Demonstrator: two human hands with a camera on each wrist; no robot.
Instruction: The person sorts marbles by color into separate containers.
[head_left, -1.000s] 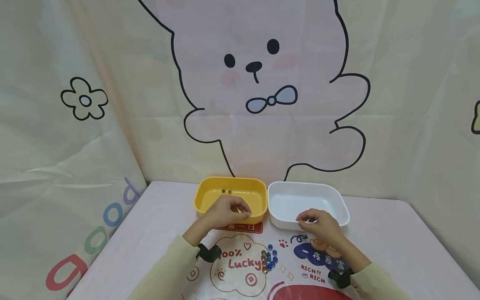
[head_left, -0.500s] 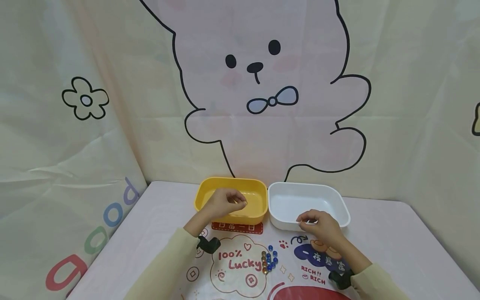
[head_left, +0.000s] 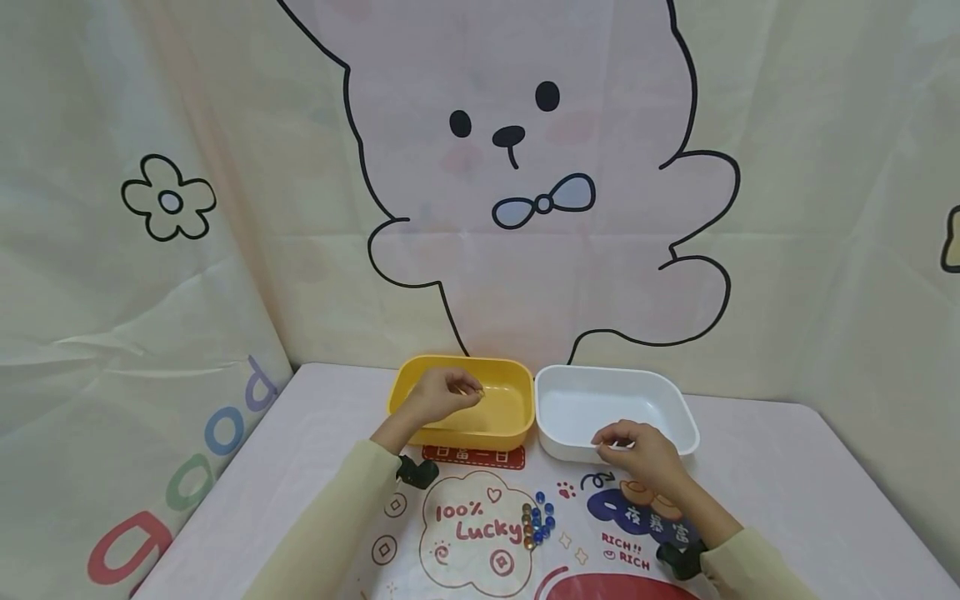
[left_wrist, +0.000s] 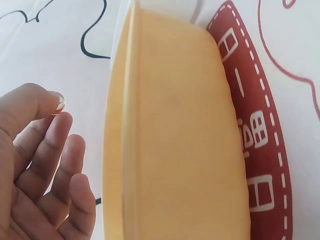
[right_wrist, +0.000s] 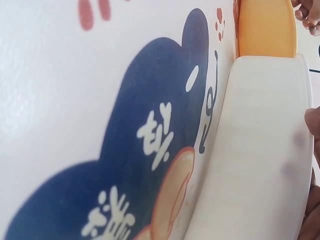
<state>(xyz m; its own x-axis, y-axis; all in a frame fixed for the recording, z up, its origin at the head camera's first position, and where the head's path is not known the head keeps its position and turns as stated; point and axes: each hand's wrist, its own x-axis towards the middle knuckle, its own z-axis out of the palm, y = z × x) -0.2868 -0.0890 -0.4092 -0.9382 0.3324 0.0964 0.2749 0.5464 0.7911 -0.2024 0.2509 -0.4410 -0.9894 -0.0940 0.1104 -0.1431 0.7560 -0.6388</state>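
Note:
Above the yellow plastic bin point(head_left: 513, 417), my left hand point(head_left: 442, 393) pinches a small clear glass marble point(left_wrist: 60, 103) with an orange streak between thumb and forefinger. The left wrist view shows the other fingers loosely bent, apart from the bin's wall. At the near rim of the white plastic bin point(head_left: 570, 400), my right hand point(head_left: 643, 452) has its thumb outside and its fingers over the inside, seemingly gripping the rim. Fingertip shadows show through that wall in the right wrist view. The yellow bin's left part is hidden behind my left hand.
Several blue marbles point(head_left: 537, 518) and amber marbles point(head_left: 527, 525) lie grouped on the printed tablecloth point(head_left: 480, 575) in front of the bins. Both bins stand side by side near the table's back edge, by a bear-printed cloth backdrop point(head_left: 517, 275).
My left hand has moved back and slightly left over the yellow bin, still pinching the marble. Two marbles seen inside that bin earlier are now covered. My right hand has stayed put.

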